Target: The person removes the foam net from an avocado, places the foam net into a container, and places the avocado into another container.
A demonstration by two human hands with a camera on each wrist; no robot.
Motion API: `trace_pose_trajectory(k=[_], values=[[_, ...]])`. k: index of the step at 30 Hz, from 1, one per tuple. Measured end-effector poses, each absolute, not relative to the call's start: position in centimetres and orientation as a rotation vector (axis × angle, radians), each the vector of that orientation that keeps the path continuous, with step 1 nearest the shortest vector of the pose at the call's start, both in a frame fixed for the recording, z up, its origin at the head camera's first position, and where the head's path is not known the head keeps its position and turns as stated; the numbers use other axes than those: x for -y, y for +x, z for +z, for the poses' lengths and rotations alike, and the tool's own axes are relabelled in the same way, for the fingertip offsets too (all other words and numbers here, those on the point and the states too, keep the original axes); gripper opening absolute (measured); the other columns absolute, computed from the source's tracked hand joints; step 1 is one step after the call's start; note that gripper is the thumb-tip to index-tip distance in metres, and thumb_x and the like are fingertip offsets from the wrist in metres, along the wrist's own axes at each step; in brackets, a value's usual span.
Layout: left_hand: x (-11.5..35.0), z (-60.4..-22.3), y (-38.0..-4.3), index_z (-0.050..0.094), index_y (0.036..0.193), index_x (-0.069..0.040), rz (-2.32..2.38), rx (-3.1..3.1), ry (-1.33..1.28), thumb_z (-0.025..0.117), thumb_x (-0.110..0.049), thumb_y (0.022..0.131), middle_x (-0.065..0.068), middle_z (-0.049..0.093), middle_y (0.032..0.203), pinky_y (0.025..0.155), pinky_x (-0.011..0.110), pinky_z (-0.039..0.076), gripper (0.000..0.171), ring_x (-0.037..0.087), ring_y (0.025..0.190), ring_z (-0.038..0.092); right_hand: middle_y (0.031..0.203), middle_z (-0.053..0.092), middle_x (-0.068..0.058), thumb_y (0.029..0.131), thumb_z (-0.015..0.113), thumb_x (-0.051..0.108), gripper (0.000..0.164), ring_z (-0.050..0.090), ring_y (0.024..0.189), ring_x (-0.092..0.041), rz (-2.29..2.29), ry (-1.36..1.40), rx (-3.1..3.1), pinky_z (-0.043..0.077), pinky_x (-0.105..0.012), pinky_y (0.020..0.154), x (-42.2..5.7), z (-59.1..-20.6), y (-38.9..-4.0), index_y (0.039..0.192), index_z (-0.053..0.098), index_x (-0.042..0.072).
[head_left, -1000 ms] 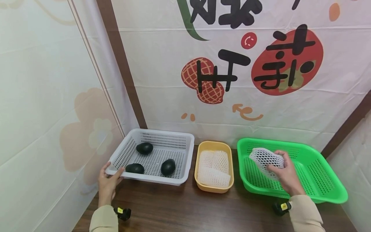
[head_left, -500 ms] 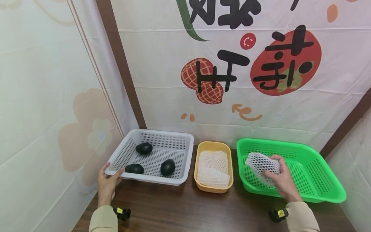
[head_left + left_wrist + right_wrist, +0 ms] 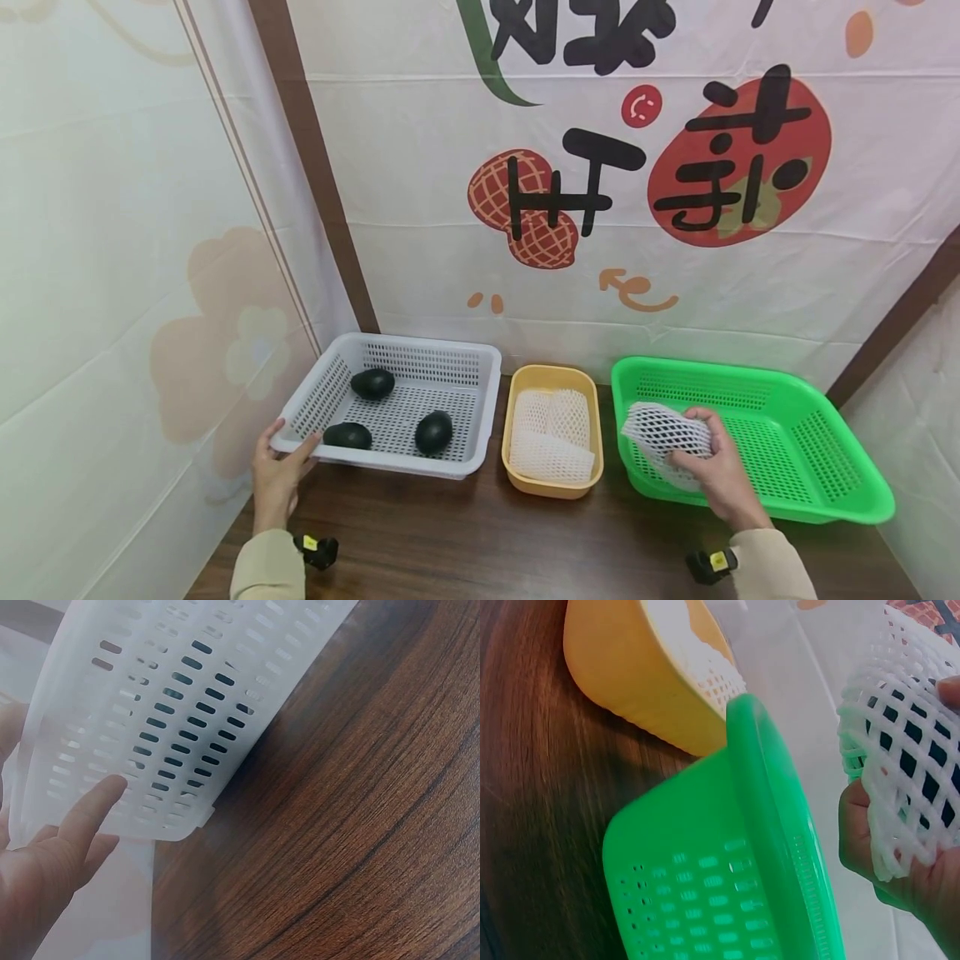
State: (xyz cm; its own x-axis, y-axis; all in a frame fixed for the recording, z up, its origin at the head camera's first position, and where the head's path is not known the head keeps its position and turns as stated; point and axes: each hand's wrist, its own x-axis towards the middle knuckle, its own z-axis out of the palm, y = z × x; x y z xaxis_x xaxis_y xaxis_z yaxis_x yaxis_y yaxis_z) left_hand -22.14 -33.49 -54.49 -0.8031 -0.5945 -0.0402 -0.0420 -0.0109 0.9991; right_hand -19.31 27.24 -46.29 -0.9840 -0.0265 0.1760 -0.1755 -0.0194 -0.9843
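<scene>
My left hand (image 3: 277, 479) grips the front left corner of a white plastic basket (image 3: 405, 463). In the left wrist view its fingers (image 3: 94, 810) lie along the slotted outer wall. Three dark green avocados (image 3: 372, 384) lie apart inside that basket. Over the left part of a green basket (image 3: 806, 433), my right hand (image 3: 723, 475) holds an avocado in a white foam net (image 3: 663, 437). Dark skin shows through the mesh in the right wrist view, and the foam net (image 3: 907, 765) is held above the green rim (image 3: 769, 810).
Between the two baskets stands a small yellow tub (image 3: 551, 492) with several white foam nets (image 3: 555, 454) in it. All three containers rest on a brown wooden table (image 3: 450, 542). A printed cloth (image 3: 420, 267) hangs right behind them, with more cloth on both sides.
My right hand has moved left and slightly down over the green basket, with the netted avocado in its grip. The left hand has stayed on the white basket's corner.
</scene>
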Motion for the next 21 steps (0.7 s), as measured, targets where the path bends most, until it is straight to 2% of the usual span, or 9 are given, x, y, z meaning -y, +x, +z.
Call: trace_pose_trajectory(k=[3, 7, 8, 11, 14, 17, 21], values=[[33.5, -54.6, -22.1, 0.032, 0.150, -0.022, -1.864, 1.874, 0.648, 0.085, -0.020, 0.077, 0.020, 0.040, 0.142, 0.075, 0.029, 0.058, 0.090, 0.025, 0.113, 0.054, 0.121, 0.032, -0.024, 0.076, 0.060, -0.021, 0.061, 0.056, 0.093, -0.022, 2.175, 0.228, 2.114, 0.059, -0.034, 0.065, -26.8, -46.4, -19.3, 0.124, 0.037, 0.006], [33.0, -53.6, -21.7, 0.027, 0.152, -0.018, -1.866, 1.894, 0.667, 0.079, -0.012, 0.082, 0.021, 0.037, 0.145, 0.086, 0.039, 0.054, 0.088, 0.033, 0.121, 0.049, 0.120, 0.034, -0.022, 0.076, 0.060, -0.022, 0.060, 0.056, 0.093, -0.021, 2.191, 0.249, 2.099, 0.059, -0.033, 0.065, -26.4, -46.7, -19.3, 0.124, 0.037, 0.005], [33.0, -53.7, -21.8, 0.026, 0.152, -0.019, -1.851, 1.909, 0.681, 0.080, -0.015, 0.082, 0.021, 0.037, 0.146, 0.087, 0.038, 0.053, 0.089, 0.034, 0.122, 0.047, 0.119, 0.035, -0.022, 0.075, 0.060, -0.022, 0.060, 0.057, 0.093, -0.021, 2.191, 0.249, 2.099, 0.059, -0.033, 0.065, -26.4, -46.8, -19.3, 0.124, 0.037, 0.005], [35.1, -57.3, -23.5, 0.029, 0.151, -0.028, -1.850, 1.892, 0.669, 0.084, -0.024, 0.078, 0.016, 0.039, 0.145, 0.083, 0.035, 0.056, 0.092, 0.031, 0.121, 0.049, 0.119, 0.036, -0.022, 0.075, 0.060, -0.023, 0.061, 0.057, 0.092, -0.021, 2.196, 0.249, 2.101, 0.059, -0.033, 0.066, -26.2, -47.0, -19.1, 0.123, 0.037, 0.005], [37.3, -61.1, -25.3, 0.033, 0.147, -0.039, -1.840, 1.878, 0.649, 0.088, -0.037, 0.069, 0.011, 0.041, 0.142, 0.072, 0.025, 0.058, 0.096, 0.027, 0.118, 0.051, 0.118, 0.037, -0.022, 0.074, 0.060, -0.023, 0.062, 0.058, 0.092, -0.021, 2.191, 0.231, 2.119, 0.059, -0.034, 0.066, -26.0, -47.0, -18.9, 0.124, 0.037, 0.005], [37.7, -61.3, -25.6, 0.031, 0.149, -0.035, -1.858, 1.881, 0.636, 0.088, -0.029, 0.072, 0.014, 0.040, 0.144, 0.075, 0.031, 0.059, 0.096, 0.031, 0.119, 0.051, 0.118, 0.038, -0.022, 0.074, 0.061, -0.022, 0.063, 0.058, 0.092, -0.022, 2.178, 0.208, 2.142, 0.059, -0.035, 0.067, -25.9, -47.1, -18.7, 0.125, 0.036, 0.006], [37.6, -60.7, -25.4, 0.031, 0.149, -0.029, -1.880, 1.879, 0.603, 0.088, -0.023, 0.072, 0.016, 0.041, 0.142, 0.073, 0.031, 0.059, 0.096, 0.025, 0.113, 0.055, 0.118, 0.038, -0.022, 0.073, 0.060, -0.023, 0.063, 0.058, 0.092, -0.022, 2.170, 0.211, 2.141, 0.059, -0.035, 0.067, -26.0, -47.4, -18.7, 0.125, 0.036, 0.005]])
